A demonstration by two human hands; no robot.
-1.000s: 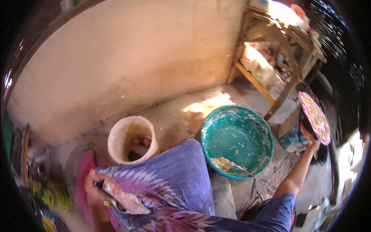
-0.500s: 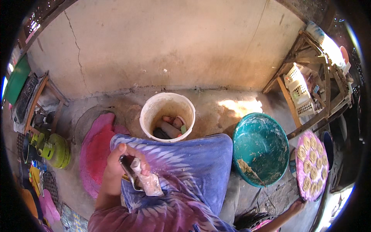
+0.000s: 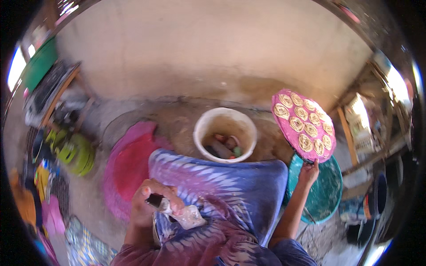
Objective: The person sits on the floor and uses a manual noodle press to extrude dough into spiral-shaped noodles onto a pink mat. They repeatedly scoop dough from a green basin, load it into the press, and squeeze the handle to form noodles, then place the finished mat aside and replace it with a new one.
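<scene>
My right hand, fingers closed, grips the near edge of a round pink tray. Several pale coiled rosettes, like squeezed-out dough, lie on the tray. It is held up above the far side of a teal basin, partly covering it. My left hand is wrapped round a crumpled clear plastic bag with whitish stuff on it, over my lap. A dark flat piece sits in the same grasp; its kind cannot be made out. A purple-and-blue tie-dye cloth covers my lap.
A white bucket with several objects inside stands before my knees, near the wall. To the left are a red-pink mat and a green gas cylinder. A wooden rack with a white basket stands at the right.
My right hand has brought the pink tray from the far right, up and inward over the basin. The left hand still holds the bag, now turned a little. The view has shifted.
</scene>
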